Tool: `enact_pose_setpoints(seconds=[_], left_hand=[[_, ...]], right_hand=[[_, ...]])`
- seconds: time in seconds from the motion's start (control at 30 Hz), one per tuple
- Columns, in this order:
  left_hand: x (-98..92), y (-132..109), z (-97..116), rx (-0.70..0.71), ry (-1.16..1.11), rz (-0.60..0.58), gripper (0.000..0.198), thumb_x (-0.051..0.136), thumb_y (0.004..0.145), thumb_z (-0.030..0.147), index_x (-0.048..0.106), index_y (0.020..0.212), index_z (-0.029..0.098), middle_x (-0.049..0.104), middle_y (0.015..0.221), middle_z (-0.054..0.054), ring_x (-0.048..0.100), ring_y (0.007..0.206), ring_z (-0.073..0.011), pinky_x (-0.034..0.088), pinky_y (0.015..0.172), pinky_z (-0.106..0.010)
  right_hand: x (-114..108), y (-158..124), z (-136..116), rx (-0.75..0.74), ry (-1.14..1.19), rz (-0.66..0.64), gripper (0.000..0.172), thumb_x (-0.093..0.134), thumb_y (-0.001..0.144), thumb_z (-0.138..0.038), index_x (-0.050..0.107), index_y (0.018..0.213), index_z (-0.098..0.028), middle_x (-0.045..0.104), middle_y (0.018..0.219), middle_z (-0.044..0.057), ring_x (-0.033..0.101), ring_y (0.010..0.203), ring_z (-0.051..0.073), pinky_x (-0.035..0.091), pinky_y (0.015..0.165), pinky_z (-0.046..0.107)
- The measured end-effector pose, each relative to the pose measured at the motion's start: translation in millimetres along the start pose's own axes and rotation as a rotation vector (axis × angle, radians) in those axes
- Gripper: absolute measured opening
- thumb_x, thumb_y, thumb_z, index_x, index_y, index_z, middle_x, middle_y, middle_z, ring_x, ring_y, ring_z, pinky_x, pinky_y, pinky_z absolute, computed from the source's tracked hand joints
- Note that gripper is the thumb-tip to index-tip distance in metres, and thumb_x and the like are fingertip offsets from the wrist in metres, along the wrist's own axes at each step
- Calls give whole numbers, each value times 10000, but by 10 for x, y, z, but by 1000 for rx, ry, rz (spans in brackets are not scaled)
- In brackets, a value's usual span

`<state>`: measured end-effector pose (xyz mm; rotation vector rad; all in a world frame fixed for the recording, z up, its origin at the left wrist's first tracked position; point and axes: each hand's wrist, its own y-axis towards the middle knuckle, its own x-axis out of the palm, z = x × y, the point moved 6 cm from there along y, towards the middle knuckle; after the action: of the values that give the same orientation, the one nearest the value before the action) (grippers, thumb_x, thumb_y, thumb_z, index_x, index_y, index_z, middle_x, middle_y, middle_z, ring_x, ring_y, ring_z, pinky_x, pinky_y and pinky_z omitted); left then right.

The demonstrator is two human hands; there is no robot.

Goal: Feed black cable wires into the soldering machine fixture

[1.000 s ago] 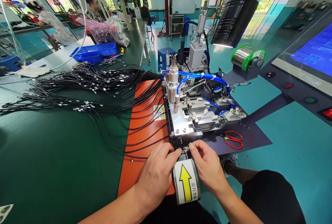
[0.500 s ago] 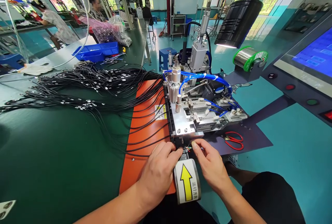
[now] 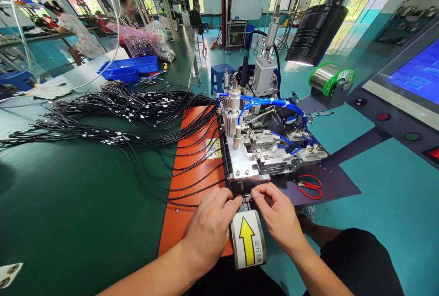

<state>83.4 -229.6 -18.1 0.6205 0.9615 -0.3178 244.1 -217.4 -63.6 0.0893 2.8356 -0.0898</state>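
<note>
My left hand (image 3: pixel 210 226) and my right hand (image 3: pixel 276 216) meet at the front edge of a metal fixture (image 3: pixel 255 154) with blue air hoses. Both pinch the thin coloured wire ends of a black cable (image 3: pixel 192 204) at a small black holder just above a curved guard with a yellow arrow label (image 3: pixel 247 240). The left fingers are curled over the cable on the orange mat (image 3: pixel 192 158). The right thumb and forefinger are pressed together on the wire tips.
A big spread of black cables (image 3: pixel 113 113) covers the green bench (image 3: pixel 68 204) to the left. Red scissors (image 3: pixel 310 185) lie right of the fixture. A solder spool (image 3: pixel 331 78), a lamp and a control panel with a blue screen (image 3: pixel 414 76) stand right. People work at far benches beside a blue tray (image 3: pixel 128 68).
Both hands stay at the holder; the right fingers have shifted slightly left and closed tighter on the wire tips. The view has drifted a little.
</note>
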Motion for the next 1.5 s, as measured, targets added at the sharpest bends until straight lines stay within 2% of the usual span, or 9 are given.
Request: enact_pose_setpoints(seconds=[0.1,0.27,0.4,0.47,0.73,0.9,1.03,1.2,1.5], left_hand=[[-6,-4,2,6,3,3,251,457,967,111,662,1110,137,598,932,-95,530,855,-230,523,754,-389],[17,-29,-13,-6,9,-12,259,462,968,119,646,1147,153,593,955,-90,524,859,-225,516,756,-381],[28,-34,-20,-11,8,-11,248,458,979,144,646,1140,160,587,950,-86,519,853,-223,509,754,-380],[27,-33,-19,-11,6,-6,240,463,977,142,647,1131,160,587,942,-84,518,847,-223,507,750,-379],[31,-32,-32,-5,11,8,237,469,974,137,648,1128,159,594,943,-88,523,847,-224,506,747,-378],[33,-30,-27,3,14,0,260,453,972,120,644,1145,153,595,948,-92,522,850,-227,508,746,-380],[29,-22,-19,8,13,4,253,462,968,115,652,1131,154,598,952,-90,527,856,-225,511,751,-378],[17,-19,-18,5,-2,4,255,440,984,132,654,1122,155,598,961,-92,530,883,-226,514,787,-388],[24,-25,-16,-1,3,-13,252,435,989,144,644,1129,160,589,948,-88,518,842,-220,497,740,-372]], right_hand=[[17,-1,33,72,9,-37,313,546,945,-473,653,852,-193,595,794,11,532,708,173,423,653,276],[-63,-106,-66,63,-80,53,335,538,944,-506,660,860,-205,602,818,11,546,723,173,423,661,272],[1,-172,-146,47,-117,-26,326,568,929,-476,663,774,-206,595,755,7,552,686,171,418,629,269],[-1,-174,-161,49,-127,-7,316,565,934,-451,655,757,-206,589,739,2,545,666,164,414,615,265],[-39,-119,-157,-83,-160,42,251,539,966,-362,632,784,-215,551,779,-5,528,685,155,413,631,261],[-90,-91,-65,-55,-169,43,252,544,963,-367,630,782,-214,550,775,-6,522,678,155,407,624,265],[-137,-112,-87,-27,-133,67,255,557,956,-402,651,811,-215,569,794,4,535,705,165,419,638,270],[-74,-126,-153,-54,-130,33,252,576,951,-395,660,801,-212,569,798,10,529,668,157,415,605,269],[-25,-115,-122,-145,-175,28,232,497,992,-346,608,835,-216,549,814,9,537,715,169,423,658,282]])
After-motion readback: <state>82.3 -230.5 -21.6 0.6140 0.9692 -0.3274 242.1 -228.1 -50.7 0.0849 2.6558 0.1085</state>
